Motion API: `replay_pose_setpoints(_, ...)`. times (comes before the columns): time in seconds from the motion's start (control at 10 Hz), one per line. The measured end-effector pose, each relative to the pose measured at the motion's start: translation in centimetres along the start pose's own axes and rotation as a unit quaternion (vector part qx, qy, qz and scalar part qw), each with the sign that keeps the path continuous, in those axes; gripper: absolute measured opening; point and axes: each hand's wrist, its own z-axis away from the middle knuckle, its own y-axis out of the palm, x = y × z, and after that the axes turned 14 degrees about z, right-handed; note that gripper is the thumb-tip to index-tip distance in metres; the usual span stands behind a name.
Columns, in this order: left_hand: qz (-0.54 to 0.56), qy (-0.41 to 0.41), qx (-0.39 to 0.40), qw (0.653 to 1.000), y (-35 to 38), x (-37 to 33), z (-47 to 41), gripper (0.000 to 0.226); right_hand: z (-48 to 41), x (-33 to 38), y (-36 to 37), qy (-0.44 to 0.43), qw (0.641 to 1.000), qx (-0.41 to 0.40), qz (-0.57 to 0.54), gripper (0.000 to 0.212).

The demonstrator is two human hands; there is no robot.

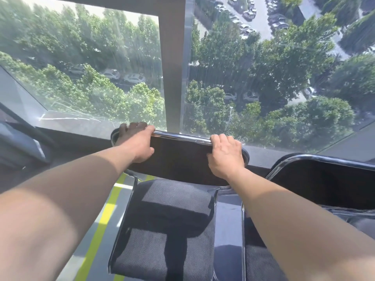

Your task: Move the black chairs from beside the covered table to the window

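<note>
Left hand (140, 145): wrapped around chrome top rail of black chair (178, 165).
Right hand (224, 154): gripping same rail.
Chair: close against window (263, 67).
Second chair (324, 179): just right.

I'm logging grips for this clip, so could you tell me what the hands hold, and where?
Both the left hand and right hand grip the black chair by its backrest's chrome top rail.

The chair (172, 220) has a glossy chrome metal top rail (182, 136), a matt woven cloth seat and a smooth dark backrest panel (182, 159)
</note>
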Motion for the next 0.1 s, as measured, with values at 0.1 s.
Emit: replay_pose_setpoints(0.1,0.028,0.001,0.03,0.999,-1.45,-1.25,1.67,0.071,-0.36,-0.75,-1.89,-0.034,0.997,0.065,0.007,0.053)
